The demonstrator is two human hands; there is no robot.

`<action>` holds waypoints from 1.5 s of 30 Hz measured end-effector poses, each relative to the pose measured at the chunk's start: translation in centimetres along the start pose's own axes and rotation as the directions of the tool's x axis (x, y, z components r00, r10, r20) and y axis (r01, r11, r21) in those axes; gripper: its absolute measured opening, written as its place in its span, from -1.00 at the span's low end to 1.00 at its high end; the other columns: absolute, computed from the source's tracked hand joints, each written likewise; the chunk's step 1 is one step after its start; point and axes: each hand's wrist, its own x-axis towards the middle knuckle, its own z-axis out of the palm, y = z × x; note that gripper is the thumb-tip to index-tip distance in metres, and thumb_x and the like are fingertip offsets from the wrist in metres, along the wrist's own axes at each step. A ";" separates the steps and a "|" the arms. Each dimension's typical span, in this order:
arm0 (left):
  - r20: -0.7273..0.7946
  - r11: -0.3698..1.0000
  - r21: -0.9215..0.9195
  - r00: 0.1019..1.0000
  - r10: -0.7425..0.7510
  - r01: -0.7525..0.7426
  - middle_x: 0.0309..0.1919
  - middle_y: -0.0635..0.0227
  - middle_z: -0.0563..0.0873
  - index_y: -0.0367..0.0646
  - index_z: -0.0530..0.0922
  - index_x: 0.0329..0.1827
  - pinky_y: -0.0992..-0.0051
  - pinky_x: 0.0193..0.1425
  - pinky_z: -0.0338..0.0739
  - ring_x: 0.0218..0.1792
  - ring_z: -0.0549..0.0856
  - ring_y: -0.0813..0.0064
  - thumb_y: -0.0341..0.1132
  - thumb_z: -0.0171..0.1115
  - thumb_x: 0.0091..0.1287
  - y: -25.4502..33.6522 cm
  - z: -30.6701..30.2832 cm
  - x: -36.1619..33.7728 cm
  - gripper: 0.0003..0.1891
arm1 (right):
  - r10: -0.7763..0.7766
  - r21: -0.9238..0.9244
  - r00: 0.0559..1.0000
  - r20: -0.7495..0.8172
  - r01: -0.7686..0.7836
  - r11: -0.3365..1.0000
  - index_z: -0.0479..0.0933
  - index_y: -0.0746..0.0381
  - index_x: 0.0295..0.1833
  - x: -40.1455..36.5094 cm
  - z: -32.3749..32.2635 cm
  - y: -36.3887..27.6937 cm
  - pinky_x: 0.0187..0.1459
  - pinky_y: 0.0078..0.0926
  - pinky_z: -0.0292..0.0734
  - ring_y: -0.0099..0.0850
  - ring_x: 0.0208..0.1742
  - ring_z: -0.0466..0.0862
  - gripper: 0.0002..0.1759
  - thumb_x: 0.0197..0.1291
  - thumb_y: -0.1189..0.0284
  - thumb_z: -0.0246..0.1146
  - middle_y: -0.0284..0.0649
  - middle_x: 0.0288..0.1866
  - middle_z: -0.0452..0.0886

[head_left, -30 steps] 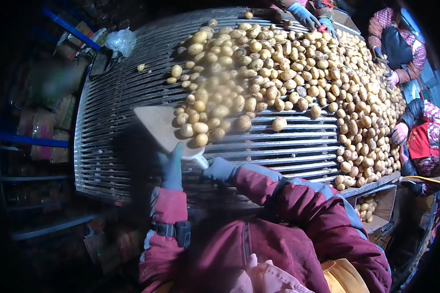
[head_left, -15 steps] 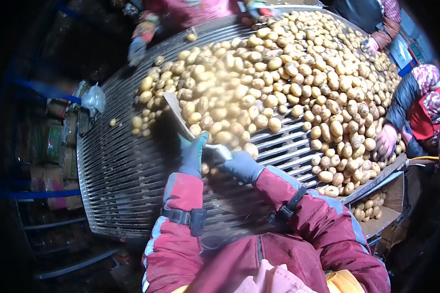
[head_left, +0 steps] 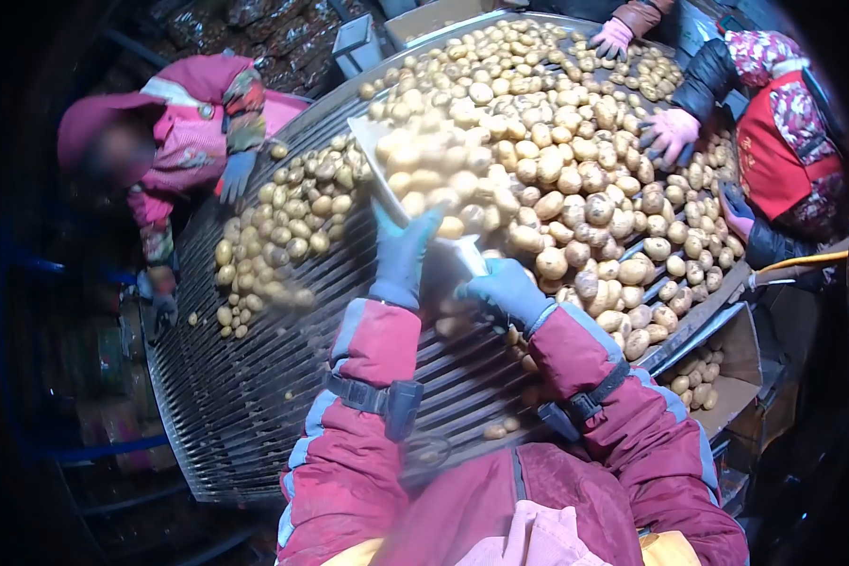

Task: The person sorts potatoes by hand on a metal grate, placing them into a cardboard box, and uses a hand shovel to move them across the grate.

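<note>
A pale scoop [head_left: 366, 149] heaped with potatoes is held over the slatted metal table [head_left: 283, 415]; the potatoes in it are blurred by motion. My right hand [head_left: 511, 291], in a blue-grey glove, is wrapped round its white handle. At the scoop's near side wall, my left hand [head_left: 404, 253] in a teal glove grips the edge, though its fingertips are partly hidden. Beyond and to the right spreads a large potato pile [head_left: 575, 179]. To the left of the scoop lies a smaller group of potatoes [head_left: 288, 222].
A co-worker in pink [head_left: 193, 141] leans over the left edge with gloved hands on the table. At the right, another person in a red apron [head_left: 778, 141] has both hands at the pile. A third person's gloved hand [head_left: 613, 38] is at the back. A cardboard box [head_left: 731, 354] holds potatoes.
The scoop and both my hands have shifted slightly right and rearward in view. Potatoes at the left are now separated from the main pile. The co-worker at the left has come further into view.
</note>
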 end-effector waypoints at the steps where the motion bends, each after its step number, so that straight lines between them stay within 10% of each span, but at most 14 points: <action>1: 0.030 0.999 0.051 0.999 0.016 -0.018 0.29 0.13 0.47 -0.23 0.01 0.64 0.42 0.08 0.65 0.18 0.58 0.36 -0.40 0.52 0.20 0.9 2.0 0.6 0.02 | -0.107 0.095 0.993 -0.046 0.111 0.989 0.67 0.36 -0.15 1.3 -1.1 2.2 -0.55 -0.40 0.54 -0.46 -0.52 0.66 -0.73 0.15 0.36 0.40 -0.23 -0.44 0.69; 6: 0.182 0.957 0.179 0.964 0.196 -0.229 0.11 0.06 0.58 -0.22 -0.21 0.70 0.45 -0.26 0.67 -0.19 0.69 0.38 -0.35 0.51 0.20 0.5 9.5 2.4 0.16 | -0.007 0.228 0.999 -0.042 0.017 0.973 0.73 0.26 -0.17 -3.6 -6.5 -0.1 -0.58 -0.60 0.38 -0.61 -0.61 0.51 -0.81 0.18 0.38 0.40 -0.36 -0.50 0.60; 11: 0.134 0.989 0.121 0.986 -0.097 0.080 0.26 0.08 0.57 -0.31 -0.14 0.67 0.44 0.15 0.64 0.14 0.65 0.35 -0.41 0.50 0.27 7.1 11.2 -3.8 0.07 | -0.130 0.132 0.990 0.053 0.122 0.984 0.69 0.31 -0.09 -3.9 -6.7 2.4 -0.49 -0.48 0.54 -0.53 -0.46 0.63 -0.67 0.14 0.29 0.47 -0.29 -0.36 0.71; 15: 0.022 0.991 0.108 0.996 -0.086 0.083 0.01 0.07 0.66 -0.13 -0.30 0.71 0.41 -0.33 0.71 -0.29 0.74 0.34 -0.44 0.49 0.25 6.8 4.4 -6.4 0.17 | 0.036 0.077 0.989 0.141 -0.047 0.996 0.62 0.34 -0.16 -5.9 -1.1 0.8 -0.69 -0.43 0.47 -0.44 -0.63 0.61 -0.60 0.06 0.24 0.50 -0.21 -0.46 0.64; 20: -0.169 0.953 0.299 0.986 -0.005 0.056 -0.01 0.19 0.70 -0.12 0.10 0.58 0.56 -0.56 0.61 -0.40 0.73 0.47 -0.39 0.45 0.30 6.4 -8.8 -12.5 -0.14 | 0.060 -0.067 0.909 0.413 -0.036 0.997 0.60 0.27 -0.13 -4.8 9.4 2.8 -0.72 -0.50 0.48 -0.49 -0.68 0.58 -0.62 0.12 0.22 0.49 -0.27 -0.55 0.59; 26: -0.466 0.948 0.289 0.885 0.017 0.134 0.44 0.09 0.44 -0.27 -0.01 0.67 0.32 0.44 0.48 0.37 0.52 0.33 -0.46 0.47 0.29 10.4 -21.4 -23.7 -0.02 | 0.208 -0.189 0.733 0.647 -0.111 0.976 0.58 0.29 -0.17 -6.0 24.3 4.9 -0.73 -0.47 0.49 -0.46 -0.72 0.58 -0.72 0.17 0.31 0.40 -0.25 -0.60 0.60; 34: -0.539 0.964 0.215 0.842 -0.018 0.158 0.49 0.08 0.34 -0.27 -0.11 0.68 0.30 0.53 0.35 0.44 0.43 0.28 -0.55 0.41 0.28 4.6 -30.9 -29.4 0.01 | 0.363 -0.283 0.697 0.618 -0.234 0.930 0.61 0.27 -0.04 -5.8 32.5 11.0 -0.68 -0.43 0.51 -0.43 -0.69 0.59 -0.71 0.19 0.34 0.33 -0.25 -0.57 0.61; 39: -0.464 0.983 0.043 0.875 -0.136 0.176 0.42 0.07 0.42 -0.27 -0.02 0.63 0.33 0.47 0.42 0.37 0.49 0.31 -0.53 0.48 0.24 0.0 -26.0 -25.5 -0.01 | 0.452 -0.290 0.779 0.434 -0.354 0.889 0.68 0.19 0.00 -5.1 27.0 12.5 -0.69 -0.49 0.47 -0.52 -0.66 0.54 -0.72 0.20 0.35 0.36 -0.31 -0.49 0.60; 40: -0.422 0.979 -0.030 0.885 -0.196 0.202 0.40 0.07 0.44 -0.28 0.00 0.62 0.33 0.45 0.44 0.35 0.51 0.31 -0.53 0.49 0.23 0.2 -23.9 -24.3 -0.02 | 0.271 -0.217 0.880 0.389 -0.199 0.956 0.66 0.18 -0.07 -3.9 25.9 15.4 -0.70 -0.52 0.43 -0.53 -0.68 0.51 -0.76 0.20 0.33 0.39 -0.34 -0.54 0.56; 45: -0.216 0.985 0.150 0.975 -0.054 0.087 0.32 0.20 0.52 -0.21 0.06 0.62 0.40 0.33 0.54 0.24 0.59 0.36 -0.58 0.47 0.20 -6.8 -16.5 -18.9 -0.04 | 0.368 0.001 0.882 0.294 -0.385 0.923 0.53 0.21 -0.17 -7.1 15.4 11.0 -0.70 -0.44 0.37 -0.46 -0.68 0.47 -0.76 0.14 0.37 0.42 -0.31 -0.62 0.44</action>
